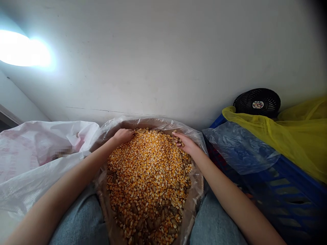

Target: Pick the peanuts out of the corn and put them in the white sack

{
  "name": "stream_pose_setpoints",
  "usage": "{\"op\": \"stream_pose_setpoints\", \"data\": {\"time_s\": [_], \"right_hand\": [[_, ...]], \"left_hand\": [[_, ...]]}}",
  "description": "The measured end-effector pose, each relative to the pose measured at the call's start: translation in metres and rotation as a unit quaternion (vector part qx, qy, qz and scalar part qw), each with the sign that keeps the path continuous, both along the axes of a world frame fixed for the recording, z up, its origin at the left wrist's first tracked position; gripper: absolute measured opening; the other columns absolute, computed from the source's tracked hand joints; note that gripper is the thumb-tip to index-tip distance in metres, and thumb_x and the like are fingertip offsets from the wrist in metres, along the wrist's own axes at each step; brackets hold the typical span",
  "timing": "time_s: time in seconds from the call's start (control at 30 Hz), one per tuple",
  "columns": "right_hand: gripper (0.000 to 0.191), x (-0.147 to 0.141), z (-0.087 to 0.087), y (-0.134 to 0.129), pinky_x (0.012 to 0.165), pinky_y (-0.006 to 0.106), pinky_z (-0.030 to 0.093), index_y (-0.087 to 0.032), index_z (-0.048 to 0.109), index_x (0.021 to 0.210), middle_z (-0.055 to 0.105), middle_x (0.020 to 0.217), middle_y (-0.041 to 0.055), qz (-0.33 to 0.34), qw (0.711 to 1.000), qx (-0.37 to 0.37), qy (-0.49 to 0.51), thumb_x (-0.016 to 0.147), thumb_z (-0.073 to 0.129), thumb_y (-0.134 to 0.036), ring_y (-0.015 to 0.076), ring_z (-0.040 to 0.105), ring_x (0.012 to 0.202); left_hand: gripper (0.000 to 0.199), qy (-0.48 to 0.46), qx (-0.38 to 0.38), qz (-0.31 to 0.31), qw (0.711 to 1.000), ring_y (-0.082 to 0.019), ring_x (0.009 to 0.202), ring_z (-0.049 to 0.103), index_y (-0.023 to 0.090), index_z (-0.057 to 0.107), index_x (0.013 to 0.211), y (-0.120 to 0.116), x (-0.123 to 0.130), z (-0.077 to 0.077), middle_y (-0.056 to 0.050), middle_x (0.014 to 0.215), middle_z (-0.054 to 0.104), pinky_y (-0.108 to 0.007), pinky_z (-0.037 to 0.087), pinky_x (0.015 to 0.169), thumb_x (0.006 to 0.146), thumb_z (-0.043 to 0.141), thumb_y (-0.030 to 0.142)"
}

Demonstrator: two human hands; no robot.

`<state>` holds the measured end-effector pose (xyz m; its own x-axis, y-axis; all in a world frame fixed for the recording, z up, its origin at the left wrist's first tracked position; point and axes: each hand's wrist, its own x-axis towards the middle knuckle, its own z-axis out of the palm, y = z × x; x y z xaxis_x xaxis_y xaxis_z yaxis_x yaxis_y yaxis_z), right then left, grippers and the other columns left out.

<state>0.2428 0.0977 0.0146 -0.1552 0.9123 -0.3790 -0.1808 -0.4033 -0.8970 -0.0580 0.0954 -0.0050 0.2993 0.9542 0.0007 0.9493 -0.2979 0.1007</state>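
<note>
Holding brown, knobbly in-shell peanuts [180, 144], the right hand [188, 145] is at the far right edge of the clear plastic sack [197, 136], spread wide apparently for access to yellow corn kernels [150, 163] inside. Left hand [123, 136], far left edge: grip indeterminable.

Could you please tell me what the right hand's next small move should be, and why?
I would probably lift the right hand clear of the corn kernels, since its fingers hold what look like peanuts, and similar pieces lie mixed among the kernels.
</note>
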Motion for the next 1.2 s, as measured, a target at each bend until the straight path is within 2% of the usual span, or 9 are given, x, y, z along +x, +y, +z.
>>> {"op": "stream_pose_setpoints", "data": {"time_s": [0.23,0.43,0.63,0.73,0.87,0.93,1.03,1.13,1.2], "right_hand": [[0.013,0.001,0.0,0.0,0.027,0.012,0.025,-0.017,0.052,0.072,0.048,0.06,-0.0038,-0.003,0.999,-0.009,0.03,0.064,0.062,-0.017,0.002,0.039,0.04],[0.017,0.002,0.001,-0.001,0.026,0.011,0.024,-0.017,0.05,0.071,0.046,0.058,-0.0047,-0.003,0.998,-0.015,0.053,0.061,0.064,-0.015,0.0018,0.038,0.039],[0.019,0.002,-0.003,0.002,0.025,0.011,0.024,-0.018,0.052,0.071,0.05,0.062,-0.0034,0.011,0.998,-0.016,0.052,0.057,0.065,-0.018,0.0027,0.04,0.04],[0.022,0.001,-0.003,0.0,0.026,0.013,0.025,-0.019,0.054,0.071,0.05,0.063,-0.0024,0.007,1.0,0.008,0.004,0.053,0.067,-0.02,0.0039,0.04,0.041],[0.026,-0.014,0.016,-0.001,0.027,0.014,0.024,-0.017,0.054,0.067,0.046,0.059,-0.0029,-0.05,0.988,0.111,-0.094,0.047,0.07,-0.025,0.0046,0.038,0.041],[0.028,-0.042,0.04,-0.001,0.029,0.014,0.023,-0.017,0.054,0.068,0.042,0.055,-0.0043,-0.053,0.972,0.195,-0.119,0.049,0.069,-0.031,0.0041,0.035,0.041],[0.031,-0.12,0.085,-0.007,0.033,0.015,0.027,-0.017,0.055,0.077,0.043,0.056,-0.0039,0.019,0.934,0.322,-0.151,0.057,0.064,-0.038,0.0047,0.035,0.042],[0.031,-0.221,0.12,-0.029,0.049,0.02,0.041,-0.019,0.055,0.088,0.054,0.076,0.0015,0.145,0.879,0.428,-0.154,0.066,0.057,-0.04,0.0092,0.048,0.06],[0.034,-0.278,0.13,-0.049,0.06,0.024,0.044,-0.02,0.054,0.096,0.056,0.09,0.0047,0.267,0.839,0.447,-0.158,0.069,0.054,-0.041,0.0133,0.052,0.074]], "left_hand": [[0.032,-0.043,0.018,0.034,0.998,-0.022,0.086,0.055,0.02,0.057,0.097,-0.012,-0.001,0.008,-0.008,0.098,0.06,-0.029,0.039,0.074,0.08,0.035,0.036],[0.034,-0.16,0.083,0.115,0.977,-0.021,0.086,0.054,0.022,0.057,0.096,-0.039,-0.019,0.051,-0.006,0.099,0.06,-0.031,0.038,0.077,0.079,0.035,0.041],[0.03,-0.185,0.067,0.235,0.952,-0.02,0.081,0.055,0.025,0.06,0.088,-0.099,-0.123,0.109,-0.002,0.088,0.064,-0.028,0.039,0.075,0.073,0.042,0.043],[0.039,-0.148,-0.033,0.304,0.941,-0.022,0.079,0.056,0.022,0.061,0.09,-0.13,-0.181,0.115,-0.005,0.087,0.064,-0.03,0.042,0.072,0.066,0.048,0.049],[0.059,-0.091,0.071,0.34,0.933,-0.026,0.104,0.046,0.016,0.05,0.111,-0.158,-0.226,0.109,-0.011,0.112,0.053,-0.036,0.034,0.088,0.068,0.041,0.055],[0.058,-0.1,0.123,0.334,0.929,-0.024,0.109,0.042,0.016,0.045,0.115,-0.169,-0.232,0.111,-0.011,0.118,0.048,-0.036,0.031,0.092,0.073,0.033,0.055],[0.056,-0.141,0.158,0.322,0.923,-0.023,0.108,0.042,0.018,0.044,0.115,-0.188,-0.224,0.123,-0.008,0.118,0.048,-0.036,0.033,0.091,0.074,0.032,0.055],[0.052,-0.209,0.171,0.325,0.906,-0.021,0.103,0.046,0.022,0.042,0.116,-0.206,-0.204,0.137,-0.005,0.118,0.048,-0.033,0.038,0.086,0.076,0.033,0.054],[0.049,-0.243,0.168,0.325,0.898,-0.021,0.101,0.048,0.024,0.044,0.114,-0.216,-0.19,0.143,-0.003,0.117,0.049,-0.032,0.04,0.084,0.076,0.033,0.053]]}}
